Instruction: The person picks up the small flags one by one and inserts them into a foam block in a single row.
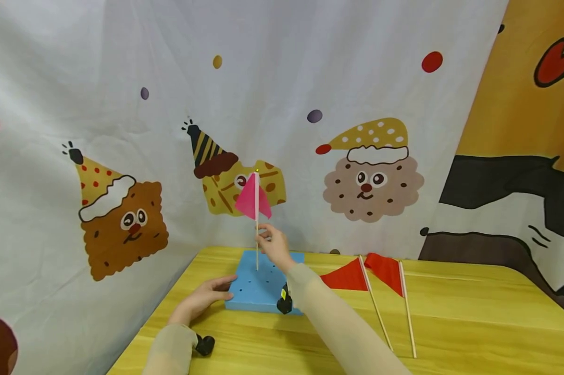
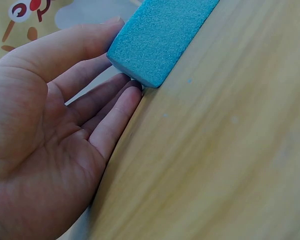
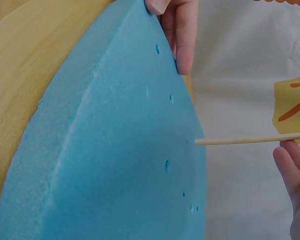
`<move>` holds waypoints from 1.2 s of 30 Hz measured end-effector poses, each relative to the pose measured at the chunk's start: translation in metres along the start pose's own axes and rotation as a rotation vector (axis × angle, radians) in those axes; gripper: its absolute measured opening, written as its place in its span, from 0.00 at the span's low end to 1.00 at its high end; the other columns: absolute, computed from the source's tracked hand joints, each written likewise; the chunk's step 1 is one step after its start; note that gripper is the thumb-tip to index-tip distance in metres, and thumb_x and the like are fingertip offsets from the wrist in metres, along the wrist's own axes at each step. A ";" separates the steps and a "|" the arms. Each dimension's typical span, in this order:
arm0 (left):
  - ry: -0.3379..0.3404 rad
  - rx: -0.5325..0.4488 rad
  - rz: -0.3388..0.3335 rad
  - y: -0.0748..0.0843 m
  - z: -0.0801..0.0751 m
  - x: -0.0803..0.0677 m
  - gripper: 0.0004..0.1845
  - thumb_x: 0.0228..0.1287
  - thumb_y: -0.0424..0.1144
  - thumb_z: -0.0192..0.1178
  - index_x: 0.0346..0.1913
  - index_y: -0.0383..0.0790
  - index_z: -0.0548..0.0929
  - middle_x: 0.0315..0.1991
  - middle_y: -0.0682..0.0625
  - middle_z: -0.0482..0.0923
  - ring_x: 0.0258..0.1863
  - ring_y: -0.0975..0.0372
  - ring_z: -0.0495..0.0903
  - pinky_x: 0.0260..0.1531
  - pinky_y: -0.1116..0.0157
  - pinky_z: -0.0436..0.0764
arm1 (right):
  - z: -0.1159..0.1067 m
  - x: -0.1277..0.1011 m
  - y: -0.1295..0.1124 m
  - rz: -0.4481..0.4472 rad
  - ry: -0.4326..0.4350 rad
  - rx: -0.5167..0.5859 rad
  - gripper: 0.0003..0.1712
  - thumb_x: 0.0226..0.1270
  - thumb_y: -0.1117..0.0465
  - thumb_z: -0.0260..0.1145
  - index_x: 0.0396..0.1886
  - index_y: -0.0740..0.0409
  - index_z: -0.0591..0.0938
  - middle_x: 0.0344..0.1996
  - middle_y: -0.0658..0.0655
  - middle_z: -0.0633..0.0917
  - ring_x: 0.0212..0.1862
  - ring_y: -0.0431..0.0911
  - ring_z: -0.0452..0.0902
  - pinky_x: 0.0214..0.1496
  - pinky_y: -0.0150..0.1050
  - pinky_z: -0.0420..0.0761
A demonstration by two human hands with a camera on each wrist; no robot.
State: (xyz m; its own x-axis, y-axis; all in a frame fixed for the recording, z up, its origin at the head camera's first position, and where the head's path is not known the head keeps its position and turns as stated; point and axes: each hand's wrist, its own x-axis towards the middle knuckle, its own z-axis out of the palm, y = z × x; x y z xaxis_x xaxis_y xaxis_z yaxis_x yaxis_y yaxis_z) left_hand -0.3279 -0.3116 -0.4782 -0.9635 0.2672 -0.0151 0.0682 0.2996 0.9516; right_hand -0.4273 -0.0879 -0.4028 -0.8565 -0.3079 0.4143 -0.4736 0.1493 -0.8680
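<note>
The left hand [image 1: 202, 301] is laid flat on the yellow worktop [image 1: 474, 317], its grip spread, fingertips pressed against the near left corner of the blue foam block [image 1: 258, 289]. Beyond it, the right hand [image 1: 274, 246] is raised over the block, its grip pinching the wooden stick [image 3: 245, 141] of the pink flag [image 1: 253, 202], which is held upright with its tip at the block's top face. To the right, two red flags [image 1: 363, 275] are seen lying on the worktop. Behind, a cartoon-printed cloth [image 1: 122, 104] is hung.
</note>
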 end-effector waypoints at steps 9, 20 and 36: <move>-0.007 -0.018 -0.003 -0.002 -0.001 0.001 0.34 0.65 0.41 0.64 0.72 0.36 0.65 0.72 0.35 0.58 0.69 0.40 0.57 0.65 0.44 0.60 | 0.001 0.000 0.006 -0.001 0.010 -0.010 0.16 0.71 0.65 0.62 0.56 0.54 0.79 0.37 0.64 0.84 0.37 0.57 0.83 0.34 0.48 0.85; -0.010 -0.028 0.003 -0.002 -0.002 0.002 0.34 0.66 0.39 0.63 0.72 0.35 0.65 0.72 0.34 0.58 0.69 0.40 0.57 0.65 0.43 0.60 | 0.004 0.000 0.010 -0.023 -0.013 -0.006 0.17 0.71 0.64 0.61 0.59 0.58 0.78 0.39 0.66 0.84 0.40 0.62 0.83 0.33 0.41 0.85; -0.023 -0.023 -0.001 -0.002 -0.001 0.002 0.34 0.65 0.41 0.64 0.71 0.35 0.66 0.71 0.36 0.59 0.69 0.41 0.58 0.65 0.46 0.62 | 0.008 -0.005 0.012 -0.029 -0.041 -0.050 0.14 0.71 0.65 0.61 0.55 0.58 0.79 0.36 0.62 0.85 0.39 0.61 0.83 0.32 0.43 0.85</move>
State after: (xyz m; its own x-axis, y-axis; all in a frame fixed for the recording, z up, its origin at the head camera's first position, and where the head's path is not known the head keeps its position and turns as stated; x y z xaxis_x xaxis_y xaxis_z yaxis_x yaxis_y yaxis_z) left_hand -0.3303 -0.3125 -0.4798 -0.9573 0.2881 -0.0233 0.0607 0.2792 0.9583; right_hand -0.4269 -0.0923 -0.4174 -0.8336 -0.3507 0.4268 -0.5088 0.1864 -0.8405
